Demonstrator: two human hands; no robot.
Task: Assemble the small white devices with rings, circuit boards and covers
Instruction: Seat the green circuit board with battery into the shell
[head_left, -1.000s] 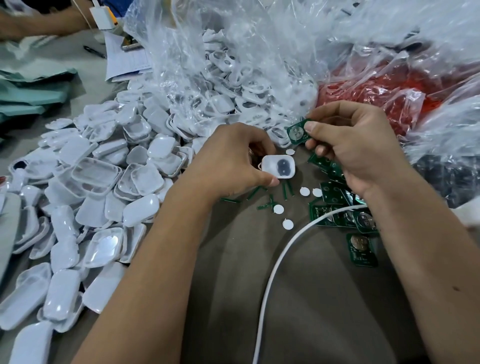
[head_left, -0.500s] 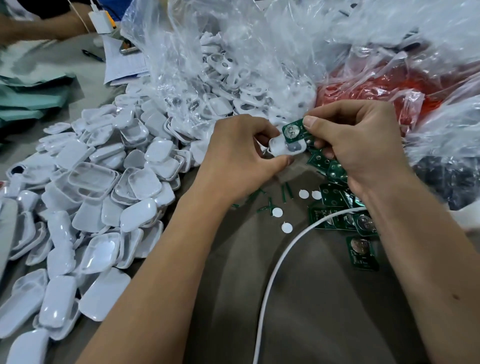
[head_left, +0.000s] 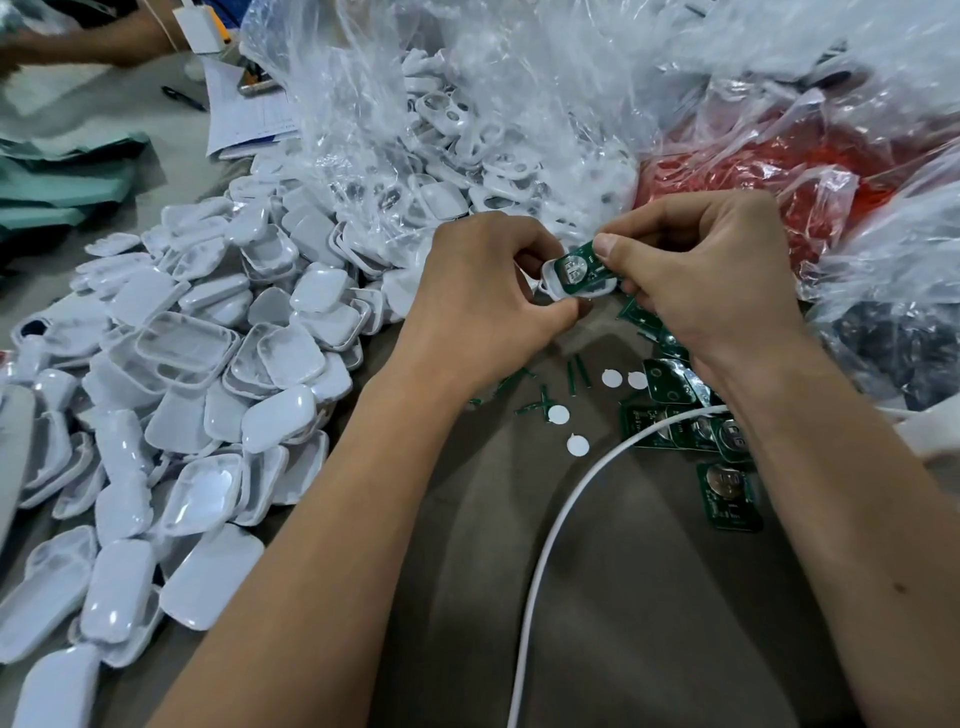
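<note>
My left hand (head_left: 483, 296) grips a small white device shell (head_left: 571, 291) by its left end. My right hand (head_left: 711, 280) pinches a green circuit board (head_left: 574, 266) with a round coin cell, and the board lies tilted in the shell's open side. Both hands meet above the brown table, just in front of the plastic bags. Loose green circuit boards (head_left: 727, 493) lie under and beside my right wrist. A big heap of white covers (head_left: 208, 364) fills the table's left side.
Several white round stickers (head_left: 577, 445) and green offcuts (head_left: 540, 400) lie below my hands. A white cable (head_left: 550, 545) curves across the table. Clear bags of white shells (head_left: 467, 119) and a red-filled bag (head_left: 810, 166) stand behind. Another person's arm (head_left: 93, 39) is at top left.
My left hand raised the white shell toward the right hand, and the circuit board came down from beside it into the shell's open face.
</note>
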